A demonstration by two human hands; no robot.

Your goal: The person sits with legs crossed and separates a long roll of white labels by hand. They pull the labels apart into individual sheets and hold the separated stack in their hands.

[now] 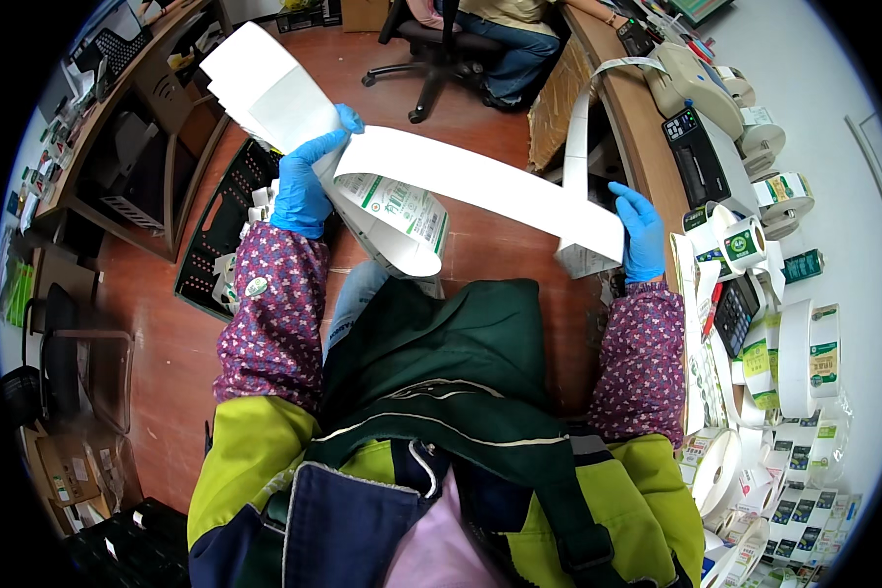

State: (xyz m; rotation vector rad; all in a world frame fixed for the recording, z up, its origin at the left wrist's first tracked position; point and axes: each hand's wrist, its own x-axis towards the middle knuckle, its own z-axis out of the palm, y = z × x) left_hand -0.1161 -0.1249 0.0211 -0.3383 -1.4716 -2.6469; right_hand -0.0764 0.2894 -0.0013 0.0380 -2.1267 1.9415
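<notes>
My left hand [299,187], in a blue glove, grips a folded stack of white label strip [275,88], with the thumb across its lower end. Below that hand hangs a loop of printed labels [400,209] with green print. From there the blank side of the label strip [470,165] stretches across to my right hand [642,235], also gloved in blue. The right fingers are extended beside the strip's bent right end; its thumb is hidden, so whether it pinches the strip is unclear. Behind, a narrow strip length [577,140] runs up to the beige label printer [694,81].
A dark perforated crate [209,253] holding small rolls stands at left. Along the right-hand desk [625,110] are a black-topped printer [694,154], a calculator [736,312] and several label rolls [797,360]. Ahead, a person [511,44] sits on a wheeled chair [441,44].
</notes>
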